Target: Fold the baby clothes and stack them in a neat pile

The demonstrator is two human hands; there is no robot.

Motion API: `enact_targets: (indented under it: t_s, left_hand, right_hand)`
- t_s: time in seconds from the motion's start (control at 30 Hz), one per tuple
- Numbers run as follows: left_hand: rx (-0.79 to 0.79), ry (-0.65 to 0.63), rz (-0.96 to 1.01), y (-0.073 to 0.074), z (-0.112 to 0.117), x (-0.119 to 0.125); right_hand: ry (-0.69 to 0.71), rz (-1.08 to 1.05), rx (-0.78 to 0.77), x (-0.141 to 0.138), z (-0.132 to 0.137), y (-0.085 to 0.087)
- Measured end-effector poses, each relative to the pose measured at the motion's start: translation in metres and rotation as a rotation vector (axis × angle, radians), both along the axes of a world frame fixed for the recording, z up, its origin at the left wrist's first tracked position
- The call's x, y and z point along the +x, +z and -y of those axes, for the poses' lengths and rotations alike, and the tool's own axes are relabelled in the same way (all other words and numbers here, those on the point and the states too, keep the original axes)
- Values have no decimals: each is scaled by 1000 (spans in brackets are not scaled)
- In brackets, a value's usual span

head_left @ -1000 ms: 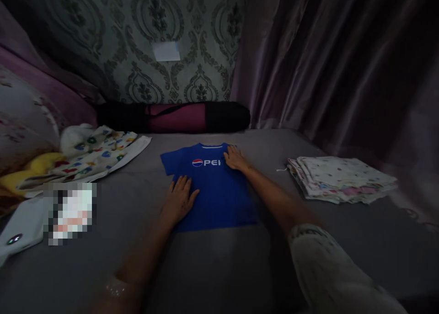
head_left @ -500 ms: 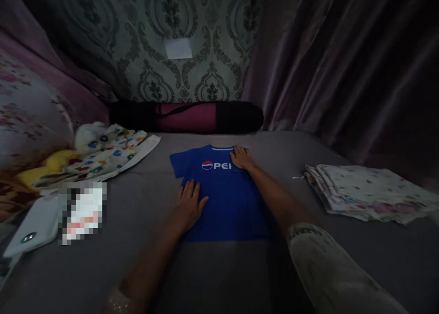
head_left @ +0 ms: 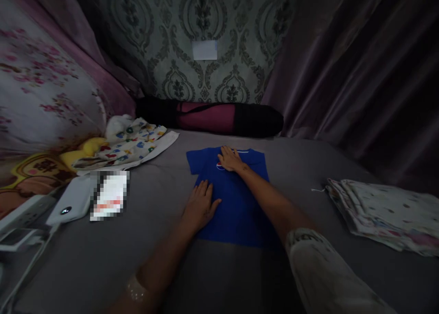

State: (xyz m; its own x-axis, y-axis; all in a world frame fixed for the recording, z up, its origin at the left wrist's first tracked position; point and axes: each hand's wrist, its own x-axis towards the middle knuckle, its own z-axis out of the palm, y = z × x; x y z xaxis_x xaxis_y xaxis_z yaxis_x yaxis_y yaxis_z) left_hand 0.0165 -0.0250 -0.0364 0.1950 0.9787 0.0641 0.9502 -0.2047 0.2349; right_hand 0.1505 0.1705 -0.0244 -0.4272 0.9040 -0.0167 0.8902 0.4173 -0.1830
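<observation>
A small blue T-shirt (head_left: 236, 204) with a white and red logo lies flat on the grey bed sheet (head_left: 291, 167), collar toward the wall. My left hand (head_left: 202, 205) rests open and flat on the shirt's left edge, fingers together pointing away from me. My right hand (head_left: 229, 159) lies open and flat on the shirt's chest, covering most of the logo. My right forearm crosses the shirt, and a pale sleeve covers the upper arm.
A stack of folded pale patterned cloths (head_left: 384, 209) lies at the right. Patterned clothes (head_left: 132, 145) and a yellow item sit at the left beside a floral pillow (head_left: 44, 94). A white device (head_left: 70, 205) lies front left. A dark roll bag (head_left: 212, 117) runs along the wall; curtains hang at the right.
My right hand slid leftward from the shirt's right shoulder onto the logo at the chest. The left hand stayed on the left edge. The camera turned left.
</observation>
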Motion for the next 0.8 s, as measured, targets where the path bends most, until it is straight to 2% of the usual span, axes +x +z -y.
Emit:
enact_targets:
  t_s: [0.2, 0.37, 0.5, 0.67, 0.8]
  left_hand:
    - [5, 9, 50, -6, -1, 0]
    - [-23, 27, 99, 4, 1, 0]
    - [22, 72, 170, 10, 1, -4]
    - [86, 223, 168, 20, 2, -14]
    - [1, 365, 141, 31, 4, -23]
  right_hand:
    - [-85, 23, -47, -16, -17, -11]
    - [-97, 27, -50, -16, -20, -13]
    - [-115, 58, -115, -22, -20, -2]
    - [-52, 4, 101, -50, -7, 17]
    - [-16, -94, 7, -89, 4, 30]
